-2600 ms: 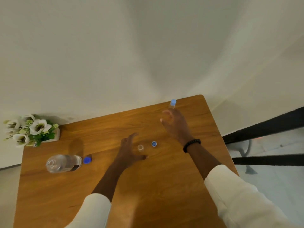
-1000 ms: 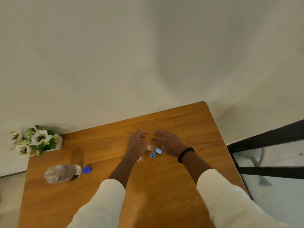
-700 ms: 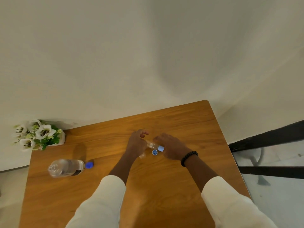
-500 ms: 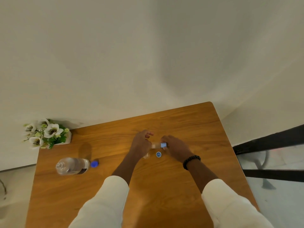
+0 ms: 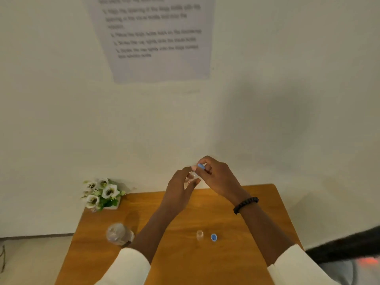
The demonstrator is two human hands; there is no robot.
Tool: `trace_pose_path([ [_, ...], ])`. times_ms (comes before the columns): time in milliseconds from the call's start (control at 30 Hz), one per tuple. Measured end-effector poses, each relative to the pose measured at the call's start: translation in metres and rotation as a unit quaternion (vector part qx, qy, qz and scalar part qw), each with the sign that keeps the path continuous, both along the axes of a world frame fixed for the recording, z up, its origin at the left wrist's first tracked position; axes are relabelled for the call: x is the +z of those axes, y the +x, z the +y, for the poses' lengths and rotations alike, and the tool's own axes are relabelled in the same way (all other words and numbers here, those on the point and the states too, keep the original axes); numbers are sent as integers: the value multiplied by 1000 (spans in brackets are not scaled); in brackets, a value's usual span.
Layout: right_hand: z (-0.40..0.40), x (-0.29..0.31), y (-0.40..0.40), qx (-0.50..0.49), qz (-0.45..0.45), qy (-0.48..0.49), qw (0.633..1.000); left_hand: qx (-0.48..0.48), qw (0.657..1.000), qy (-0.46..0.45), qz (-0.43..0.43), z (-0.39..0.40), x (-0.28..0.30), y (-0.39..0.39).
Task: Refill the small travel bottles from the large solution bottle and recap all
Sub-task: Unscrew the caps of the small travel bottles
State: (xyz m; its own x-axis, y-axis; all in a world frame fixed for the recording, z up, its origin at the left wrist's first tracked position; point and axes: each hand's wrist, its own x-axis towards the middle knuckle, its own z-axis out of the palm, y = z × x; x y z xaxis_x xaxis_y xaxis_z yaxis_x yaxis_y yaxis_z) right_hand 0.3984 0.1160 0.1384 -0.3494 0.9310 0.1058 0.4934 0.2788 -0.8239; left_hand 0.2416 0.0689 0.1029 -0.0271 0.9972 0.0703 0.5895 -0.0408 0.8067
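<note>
Holding a small travel bottle [image 5: 192, 176] up over the table [image 5: 185, 262], both hands on it.
Left hand [image 5: 181, 187] is gripping the body, right hand [image 5: 218, 175] is pinching its blue cap [image 5: 201, 166].

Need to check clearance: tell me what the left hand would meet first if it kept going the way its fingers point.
The left hand points up and away, toward the wall. It already holds the small bottle, with the right hand at its blue cap. Beyond them, probably the wall; depth unclear.

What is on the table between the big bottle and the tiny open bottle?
Only the person's left forearm crosses between the big bottle and tiny open bottle, head view.
</note>
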Motion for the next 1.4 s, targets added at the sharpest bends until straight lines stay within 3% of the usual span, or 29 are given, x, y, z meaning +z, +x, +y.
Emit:
trace_pose_path([
  [200, -15, 81, -62, 66, -70, 45, 994, 32, 983, -3, -180, -44, 72, -40],
  [400, -50, 129, -99, 210, -53, 23, 976, -79, 939, -69, -326, -94, 120, -99],
  [500, -66, 142, -109, 228, -16, -4, 974, -73, 945, -50, -315, -111, 127, -117],
  [633, -93, 141, -123, 214, 145, -90, 962, -35, 951, -13, -305, -124, 122, -124],
  [700, -106, 131, -135, 170, 188, -99, 962, -29, 949, -1, -315, -129, 119, -123],
  [800, -116, 115, -147, 52, 184, -49, 980, -19, 954, 14, -299, -131, 117, -121],
  [900, -121, 108, -147, 47, 269, -99, 957, -12, 955, 10, -295, -130, 117, -123],
  [1000, -123, 107, -145, 92, 264, -118, 953, -16, 958, 7, -286, -128, 117, -124],
  [1100, -127, 108, -150, 17, 225, -69, 972, -21, 959, 4, -283, -126, 115, -121],
  [1167, -126, 107, -146, -14, 247, -59, 967, -23, 959, 5, -283, -125, 114, -118],
  [1300, -124, 108, -132, 65, 245, -102, 962, -33, 957, 5, -287, -124, 111, -117],
  [1400, -127, 107, -129, 40, 223, -56, 972, -44, 959, -5, -281, -124, 106, -116],
])
